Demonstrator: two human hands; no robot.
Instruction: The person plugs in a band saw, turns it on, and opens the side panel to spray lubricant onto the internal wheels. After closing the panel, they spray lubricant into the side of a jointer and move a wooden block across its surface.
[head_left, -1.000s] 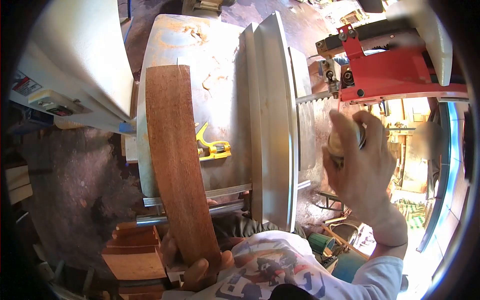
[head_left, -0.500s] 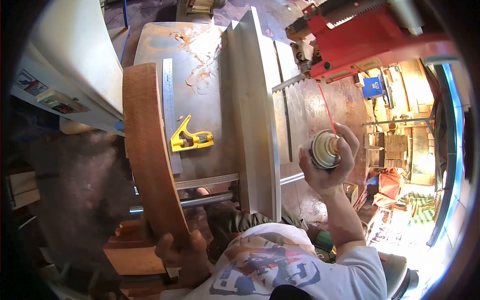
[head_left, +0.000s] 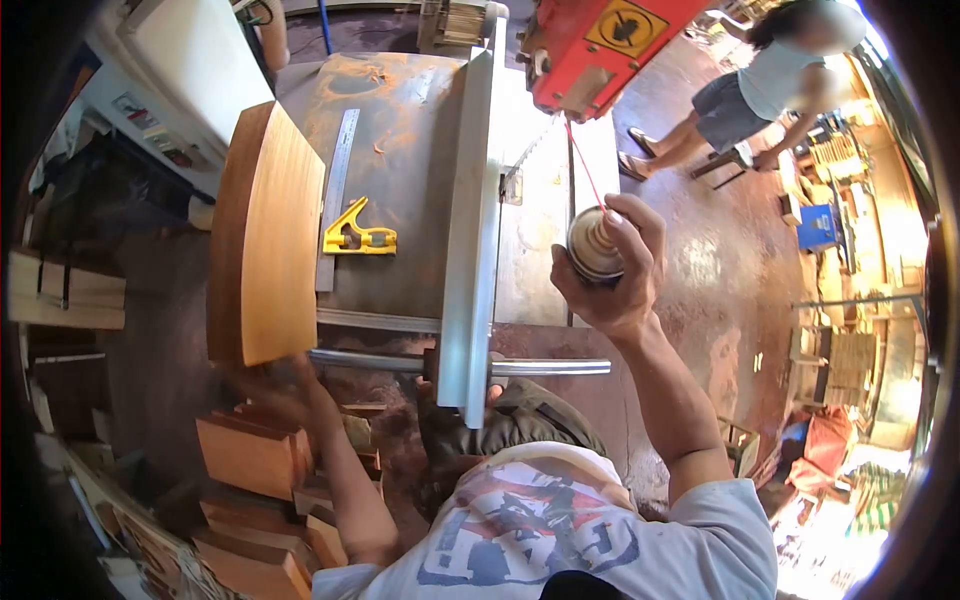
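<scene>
As left hand [head_left: 278, 388] blurs, grip unclear; board [head_left: 272, 235] above

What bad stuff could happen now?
The wooden board could slip: the blurred left hand is at its near end, and I can't make out the grip. It might hit the wooden blocks nearby.

The board might also bump the yellow combination square lying beside it.

The right hand holds a spray can with a thin red straw, which could bend if it hits the red machine.
</scene>
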